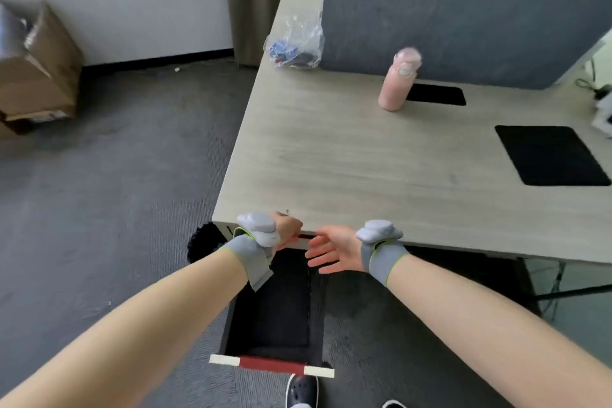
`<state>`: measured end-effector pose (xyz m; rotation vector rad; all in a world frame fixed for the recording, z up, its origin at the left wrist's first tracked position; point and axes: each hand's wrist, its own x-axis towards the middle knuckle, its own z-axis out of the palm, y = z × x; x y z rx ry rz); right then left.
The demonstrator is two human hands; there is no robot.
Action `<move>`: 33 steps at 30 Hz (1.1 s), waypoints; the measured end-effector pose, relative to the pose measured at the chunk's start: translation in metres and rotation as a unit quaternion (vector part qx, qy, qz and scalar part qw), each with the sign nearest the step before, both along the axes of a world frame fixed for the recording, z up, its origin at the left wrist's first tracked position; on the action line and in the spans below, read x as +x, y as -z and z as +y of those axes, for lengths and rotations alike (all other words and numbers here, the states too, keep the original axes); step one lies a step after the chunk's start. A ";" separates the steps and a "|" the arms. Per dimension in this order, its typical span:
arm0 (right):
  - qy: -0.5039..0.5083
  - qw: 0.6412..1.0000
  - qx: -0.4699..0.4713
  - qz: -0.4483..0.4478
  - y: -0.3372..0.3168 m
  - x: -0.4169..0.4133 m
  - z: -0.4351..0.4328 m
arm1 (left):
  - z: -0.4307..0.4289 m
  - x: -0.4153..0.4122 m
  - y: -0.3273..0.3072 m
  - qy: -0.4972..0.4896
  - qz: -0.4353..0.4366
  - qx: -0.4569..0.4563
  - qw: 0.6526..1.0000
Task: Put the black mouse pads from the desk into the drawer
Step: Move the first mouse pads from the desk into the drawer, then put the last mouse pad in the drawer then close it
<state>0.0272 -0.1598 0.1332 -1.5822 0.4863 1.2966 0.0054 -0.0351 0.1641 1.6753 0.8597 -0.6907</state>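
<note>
A black mouse pad lies flat on the wooden desk at the right. Farther back, a second black pad is partly hidden by a pink bottle. Below the desk's front edge the drawer stands pulled out, its front marked with red tape. Another black mouse pad lies flat inside it. My left hand is curled closed at the desk edge above the drawer's back, with nothing visible in it. My right hand hovers beside it over the drawer, palm showing, fingers spread and empty.
A pink bottle stands mid-desk before a grey divider panel. A clear plastic bag sits at the desk's far left corner. A cardboard box rests on the carpet at left. My shoe is just in front of the drawer.
</note>
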 end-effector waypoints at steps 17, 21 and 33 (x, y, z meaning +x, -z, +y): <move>0.195 0.973 -0.009 -0.121 -0.108 0.112 -0.367 | -0.362 0.133 -0.097 0.155 -0.082 -0.023 0.984; 0.230 0.965 -0.012 -0.122 -0.105 0.127 -0.432 | -0.418 0.157 -0.091 0.145 -0.089 -0.014 0.985; 0.356 0.932 0.013 -0.068 -0.051 0.187 -0.541 | -0.506 0.272 -0.048 0.168 -0.064 0.019 0.984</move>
